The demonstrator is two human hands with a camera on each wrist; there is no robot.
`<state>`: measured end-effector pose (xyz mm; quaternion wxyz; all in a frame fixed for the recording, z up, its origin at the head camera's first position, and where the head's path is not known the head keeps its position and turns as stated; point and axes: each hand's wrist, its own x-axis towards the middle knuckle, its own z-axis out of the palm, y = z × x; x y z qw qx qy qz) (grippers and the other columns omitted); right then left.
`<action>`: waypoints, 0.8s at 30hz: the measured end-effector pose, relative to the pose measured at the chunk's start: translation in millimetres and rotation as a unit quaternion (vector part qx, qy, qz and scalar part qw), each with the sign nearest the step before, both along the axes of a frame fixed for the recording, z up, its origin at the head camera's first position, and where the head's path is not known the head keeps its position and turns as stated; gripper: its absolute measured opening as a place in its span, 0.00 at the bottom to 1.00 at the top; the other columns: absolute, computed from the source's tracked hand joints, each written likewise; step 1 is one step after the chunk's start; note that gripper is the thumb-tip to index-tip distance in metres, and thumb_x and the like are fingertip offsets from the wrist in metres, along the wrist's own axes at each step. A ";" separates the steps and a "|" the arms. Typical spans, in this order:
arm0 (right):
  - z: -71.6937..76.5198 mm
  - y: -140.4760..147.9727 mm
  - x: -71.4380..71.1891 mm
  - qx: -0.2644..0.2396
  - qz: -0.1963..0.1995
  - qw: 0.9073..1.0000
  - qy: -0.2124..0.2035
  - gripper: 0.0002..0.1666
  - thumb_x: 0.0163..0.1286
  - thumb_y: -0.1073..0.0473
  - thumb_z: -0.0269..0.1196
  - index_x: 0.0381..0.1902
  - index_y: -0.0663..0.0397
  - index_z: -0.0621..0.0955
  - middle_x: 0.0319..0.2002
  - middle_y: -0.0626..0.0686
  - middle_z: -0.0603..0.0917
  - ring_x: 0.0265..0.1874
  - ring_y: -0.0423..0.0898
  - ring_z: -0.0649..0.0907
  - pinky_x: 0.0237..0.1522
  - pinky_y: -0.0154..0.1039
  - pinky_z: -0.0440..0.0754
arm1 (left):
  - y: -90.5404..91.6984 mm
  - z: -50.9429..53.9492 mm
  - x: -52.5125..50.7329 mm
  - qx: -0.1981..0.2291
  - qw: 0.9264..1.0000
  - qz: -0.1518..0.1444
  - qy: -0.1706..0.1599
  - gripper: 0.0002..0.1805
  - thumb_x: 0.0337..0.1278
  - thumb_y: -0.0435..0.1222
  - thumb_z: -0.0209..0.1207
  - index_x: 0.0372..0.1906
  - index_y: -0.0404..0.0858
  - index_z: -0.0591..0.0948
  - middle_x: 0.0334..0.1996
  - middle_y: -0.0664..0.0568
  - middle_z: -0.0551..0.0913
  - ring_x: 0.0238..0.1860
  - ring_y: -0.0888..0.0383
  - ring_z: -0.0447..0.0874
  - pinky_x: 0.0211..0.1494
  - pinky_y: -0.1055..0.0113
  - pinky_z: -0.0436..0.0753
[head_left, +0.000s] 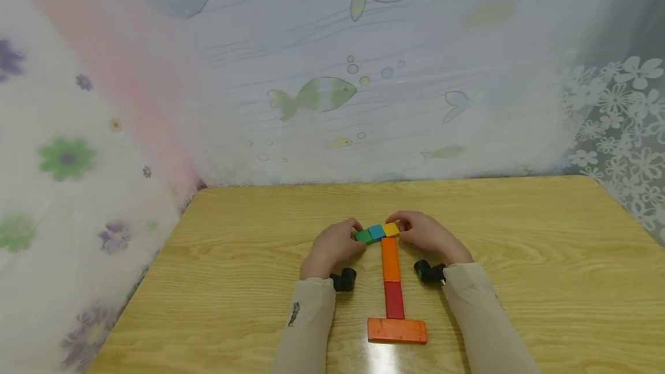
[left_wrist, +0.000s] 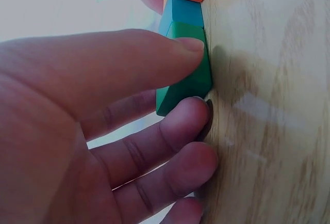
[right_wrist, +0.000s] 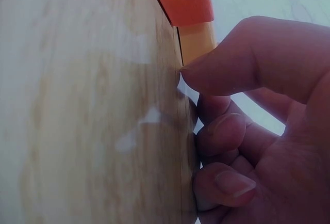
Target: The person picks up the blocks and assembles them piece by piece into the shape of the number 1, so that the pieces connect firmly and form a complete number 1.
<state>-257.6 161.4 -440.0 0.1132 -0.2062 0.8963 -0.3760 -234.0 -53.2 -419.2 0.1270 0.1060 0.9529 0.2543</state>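
Observation:
Three small blocks, green (head_left: 363, 237), blue (head_left: 376, 232) and yellow (head_left: 391, 229), lie side by side in a slightly slanted row on the table. My left hand (head_left: 335, 247) pinches the green block at the row's left end, thumb on its near side. At the other end, my right hand (head_left: 428, 232) holds the yellow block between thumb and index finger; the right wrist view hides most of that index finger. Below the row runs an upright orange bar (head_left: 391, 258), its top at the yellow block. A red bar (head_left: 394, 299) continues it down to a crosswise orange bar (head_left: 397, 331).
The wooden table (head_left: 228, 270) extends to both sides and behind the hands. A patterned curtain (head_left: 312, 149) with fish hangs along its back edge. Black wrist cameras (head_left: 429, 271) sit beside the forearms. Light glares near the front edge.

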 end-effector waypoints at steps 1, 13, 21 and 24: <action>0.4 -0.3 -0.3 0.000 0.002 1.000 0.001 0.22 0.57 0.70 0.53 0.51 0.55 0.75 0.28 0.51 0.72 0.26 0.46 0.68 0.30 0.40 0.65 | -0.5 -0.1 -0.1 0.001 1.000 0.000 0.000 0.18 0.51 0.42 0.60 0.48 0.44 0.75 0.39 0.53 0.78 0.34 0.58 0.73 0.40 0.62 0.72; 0.2 -2.2 -3.2 -0.001 0.000 1.000 0.001 0.23 0.56 0.70 0.53 0.51 0.55 0.75 0.28 0.51 0.72 0.25 0.46 0.68 0.29 0.39 0.65 | -3.1 -1.7 -1.6 0.011 1.000 -0.006 0.002 0.18 0.51 0.43 0.60 0.48 0.46 0.75 0.36 0.54 0.77 0.33 0.59 0.73 0.39 0.62 0.72; -0.1 -1.0 -2.1 0.002 0.003 1.000 0.000 0.23 0.56 0.70 0.53 0.51 0.55 0.75 0.27 0.50 0.72 0.25 0.46 0.68 0.29 0.39 0.65 | -1.4 -3.1 -1.0 0.010 1.000 -0.004 -0.003 0.18 0.51 0.44 0.60 0.48 0.46 0.75 0.38 0.53 0.78 0.33 0.58 0.73 0.38 0.62 0.72; -0.3 -0.2 -1.9 -0.001 0.001 1.000 -0.002 0.23 0.56 0.70 0.53 0.51 0.55 0.75 0.27 0.51 0.72 0.25 0.46 0.68 0.29 0.39 0.65 | 0.0 -3.1 -0.9 0.009 1.000 -0.002 -0.002 0.18 0.51 0.44 0.60 0.47 0.46 0.75 0.38 0.53 0.78 0.33 0.58 0.73 0.38 0.62 0.72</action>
